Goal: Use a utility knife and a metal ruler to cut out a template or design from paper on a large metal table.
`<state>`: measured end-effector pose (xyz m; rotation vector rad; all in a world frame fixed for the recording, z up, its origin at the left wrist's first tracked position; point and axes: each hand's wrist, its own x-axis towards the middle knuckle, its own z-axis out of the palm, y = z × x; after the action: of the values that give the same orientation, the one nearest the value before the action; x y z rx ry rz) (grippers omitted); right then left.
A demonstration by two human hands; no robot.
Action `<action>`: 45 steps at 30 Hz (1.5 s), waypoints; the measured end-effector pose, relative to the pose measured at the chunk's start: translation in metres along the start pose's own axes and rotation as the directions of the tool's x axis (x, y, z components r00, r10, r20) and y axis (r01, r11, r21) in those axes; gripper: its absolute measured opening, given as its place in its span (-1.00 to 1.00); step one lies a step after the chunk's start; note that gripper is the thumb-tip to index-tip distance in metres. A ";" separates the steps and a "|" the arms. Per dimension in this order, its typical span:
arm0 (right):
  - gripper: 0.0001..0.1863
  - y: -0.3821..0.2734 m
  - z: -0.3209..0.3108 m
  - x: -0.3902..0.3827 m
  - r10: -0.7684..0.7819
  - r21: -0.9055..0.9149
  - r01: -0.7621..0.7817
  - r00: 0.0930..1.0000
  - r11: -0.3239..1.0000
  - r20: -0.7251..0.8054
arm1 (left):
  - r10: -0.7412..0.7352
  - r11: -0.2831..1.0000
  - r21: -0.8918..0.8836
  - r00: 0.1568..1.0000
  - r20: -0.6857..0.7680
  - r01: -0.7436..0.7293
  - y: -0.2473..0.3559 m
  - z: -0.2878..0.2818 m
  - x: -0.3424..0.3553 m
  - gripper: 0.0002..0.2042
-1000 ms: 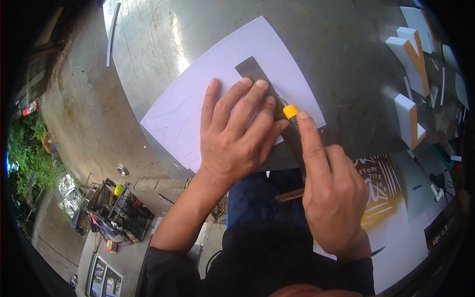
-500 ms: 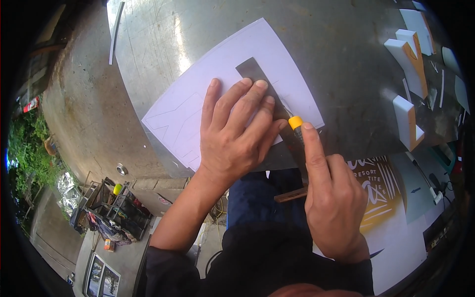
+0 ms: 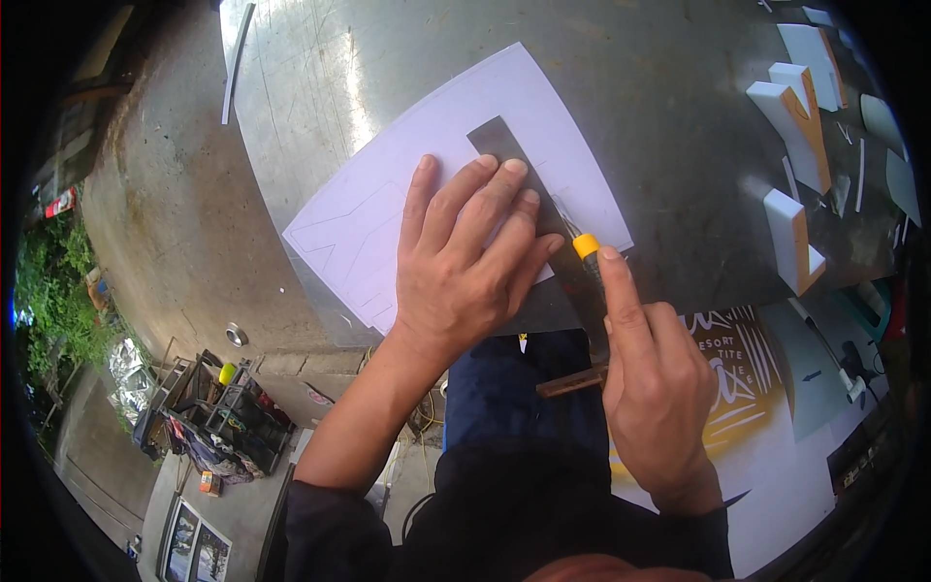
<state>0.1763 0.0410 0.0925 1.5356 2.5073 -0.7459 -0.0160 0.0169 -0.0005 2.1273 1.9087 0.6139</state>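
A white sheet (image 3: 364, 209) with thin outlines drawn on it lies askew on the metal tabletop. Across it runs the dark steel blade of a try square (image 3: 492, 136); its stock juts past the table's near edge. My left hand (image 3: 465, 247) presses flat on the square and the sheet, fingers stretched and slightly spread. In my right hand (image 3: 655, 383) is a cutter knife (image 3: 586, 245) with a yellow collar, my index finger laid along its dark handle. The knife's thin blade meets the sheet along the square's right edge. My palm hides the rest of the handle.
White-topped blocks with orange-brown sides (image 3: 795, 136) stand at the right, with thin white offcuts (image 3: 860, 175) among them. A narrow white strip (image 3: 238, 63) lies at the tabletop's left edge. Below right is a printed white and yellow panel (image 3: 722, 456). A cluttered rack (image 3: 218, 407) stands at lower left.
The whole view has shifted slightly. The knife stays beside the square, drawn back very slightly, with its blade showing more plainly. My left hand keeps its place on the square.
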 end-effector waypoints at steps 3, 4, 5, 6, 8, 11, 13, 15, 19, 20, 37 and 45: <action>-0.32 -0.002 -0.002 -0.007 0.016 0.033 -0.014 0.998 0.999 -0.063 | -0.005 1.000 -0.004 1.000 0.000 0.005 0.001 0.001 0.000 -0.61; -0.34 -0.003 -0.005 -0.008 0.041 0.101 -0.029 0.992 0.995 -0.120 | -0.003 1.000 -0.002 1.000 -0.003 0.003 0.000 0.000 0.000 -0.61; -0.37 -0.004 -0.008 -0.009 0.069 0.169 -0.039 0.982 0.985 -0.174 | 0.000 1.000 -0.001 1.000 -0.005 0.000 0.000 0.000 0.000 -0.61; -0.37 -0.004 -0.010 -0.005 0.072 0.167 -0.043 0.982 0.985 -0.174 | 0.002 1.000 -0.005 1.000 -0.005 -0.002 0.000 0.000 0.000 -0.61; -0.31 -0.004 -0.011 0.007 0.036 0.118 -0.026 0.996 0.993 -0.083 | 0.002 1.000 -0.003 1.000 -0.011 -0.002 -0.001 0.000 0.000 -0.61; -0.26 0.001 0.001 0.018 -0.028 0.096 0.036 0.996 0.995 -0.088 | -0.002 1.000 0.000 1.000 -0.008 0.002 0.000 0.002 -0.002 -0.60; -0.23 0.003 0.006 0.021 -0.035 0.095 0.043 0.996 0.995 -0.085 | -0.001 1.000 -0.001 1.000 -0.006 0.001 0.000 0.002 -0.001 -0.60; -0.21 0.003 0.006 0.022 -0.044 0.095 0.051 0.996 0.994 -0.082 | 0.000 1.000 -0.001 1.000 -0.005 0.000 0.000 0.002 -0.001 -0.60; -0.35 -0.002 -0.001 0.022 -0.021 0.099 0.022 1.000 0.995 -0.010 | -0.002 1.000 0.001 1.000 -0.003 0.002 0.000 0.001 -0.001 -0.61; -0.35 -0.003 -0.001 0.021 -0.024 0.102 0.023 1.000 0.994 0.006 | -0.004 1.000 -0.001 1.000 -0.002 0.004 0.000 0.001 -0.001 -0.62; -0.23 -0.011 0.000 0.017 -0.030 -0.069 0.030 1.000 0.997 0.000 | 0.004 1.000 0.013 1.000 -0.029 -0.003 -0.001 0.003 -0.001 -0.68; -0.21 -0.012 -0.001 0.009 -0.011 -0.112 0.012 1.000 0.994 0.012 | -0.004 1.000 0.006 1.000 -0.004 0.004 -0.001 0.001 -0.002 -0.63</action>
<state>0.1620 0.0440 0.0941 1.4768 2.5053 -0.6030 -0.0162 0.0156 -0.0018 2.1268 1.9185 0.6135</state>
